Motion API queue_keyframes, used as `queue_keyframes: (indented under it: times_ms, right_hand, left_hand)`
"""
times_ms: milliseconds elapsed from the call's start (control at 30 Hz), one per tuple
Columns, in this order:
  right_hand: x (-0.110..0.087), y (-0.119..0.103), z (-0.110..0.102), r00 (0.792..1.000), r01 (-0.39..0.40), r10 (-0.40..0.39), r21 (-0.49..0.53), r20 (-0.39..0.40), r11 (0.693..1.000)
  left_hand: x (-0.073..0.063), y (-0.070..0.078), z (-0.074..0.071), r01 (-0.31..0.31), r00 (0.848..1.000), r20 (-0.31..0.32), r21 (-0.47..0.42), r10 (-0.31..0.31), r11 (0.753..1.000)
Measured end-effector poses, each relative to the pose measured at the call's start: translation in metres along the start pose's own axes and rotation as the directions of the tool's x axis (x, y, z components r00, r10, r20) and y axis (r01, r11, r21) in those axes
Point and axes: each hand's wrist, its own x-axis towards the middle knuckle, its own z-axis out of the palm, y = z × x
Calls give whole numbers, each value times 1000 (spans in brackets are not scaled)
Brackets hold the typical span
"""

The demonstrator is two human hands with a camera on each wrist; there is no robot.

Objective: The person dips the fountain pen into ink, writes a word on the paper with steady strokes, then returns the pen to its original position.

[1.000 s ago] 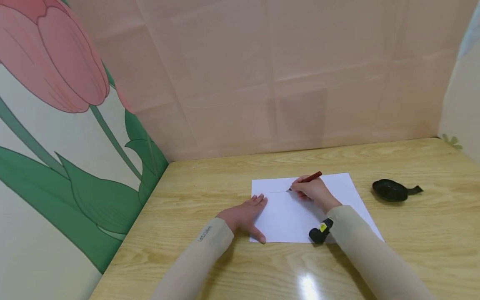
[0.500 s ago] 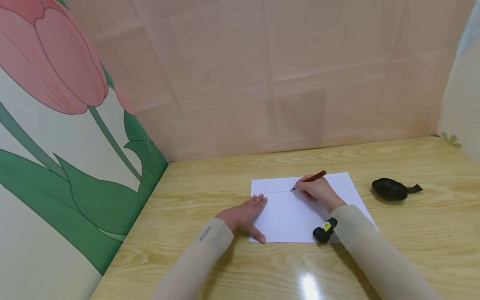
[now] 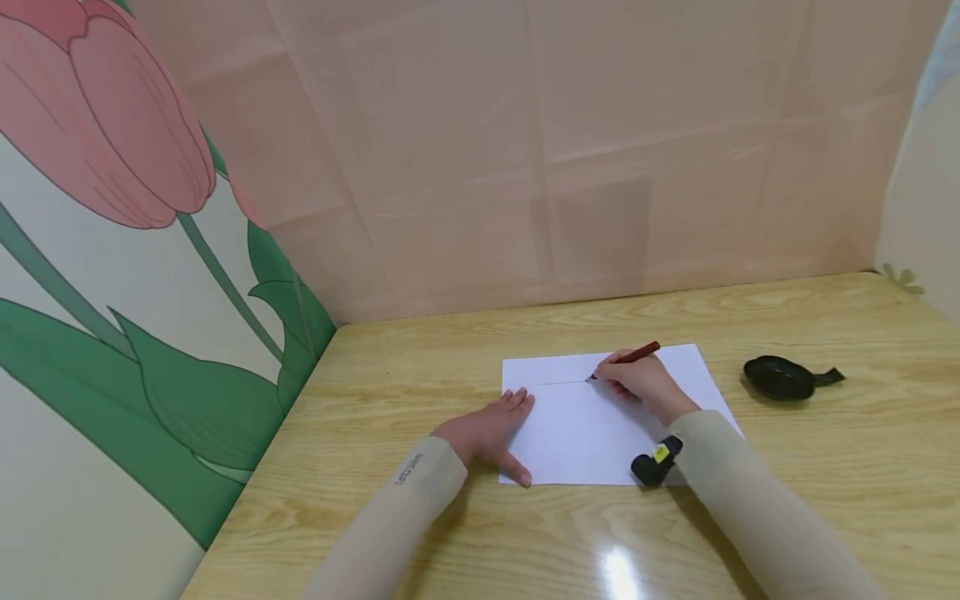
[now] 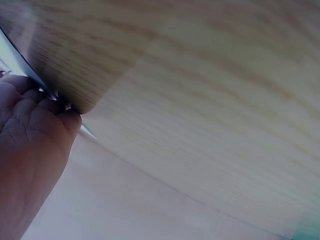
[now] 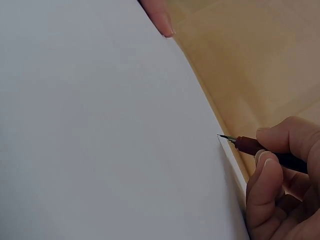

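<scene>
A white sheet of paper [image 3: 570, 442] lies on the wooden table. My right hand [image 3: 645, 385] pinches a dark red fountain pen [image 3: 637, 353], its nib touching the sheet near the upper middle. From the nib a thin dark line [image 3: 558, 383] runs leftward across the paper. In the right wrist view the pen [image 5: 250, 146] shows a metal nib, held between thumb and fingers. My left hand [image 3: 491, 433] rests with spread fingers on the paper's left edge. The left wrist view shows part of that hand [image 4: 35, 135], its fingertips at the sheet.
To the right of the paper, a small black pan-shaped object [image 3: 780, 379] with a short handle sits on the table [image 3: 405, 367]. A pinkish cloth [image 3: 450, 167] hangs behind the table, and a tulip-painted wall [image 3: 142, 333] borders its left side.
My right hand has slid a little to the right with the pen, and the drawn line has grown longer. My left hand stays in place.
</scene>
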Motion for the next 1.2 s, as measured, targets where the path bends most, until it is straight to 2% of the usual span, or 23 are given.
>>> queue_keyframes:
  times_ms: [367, 967, 1200]
  right_hand:
    - [-3, 0, -5, 999, -47, 47, -12, -2, 999]
    - [-4, -1, -11, 1000, -15, 15, -40, 9, 999]
    - [-4, 1, -13, 998, -60, 60, -36, -6, 998]
  left_hand:
    - [0, -1, 0, 7, 1000, -2, -11, -7, 1000]
    - [-1, -2, -1, 7, 1000, 2, -28, -7, 1000]
    - [-1, -1, 0, 11, 1000, 4, -18, -11, 1000]
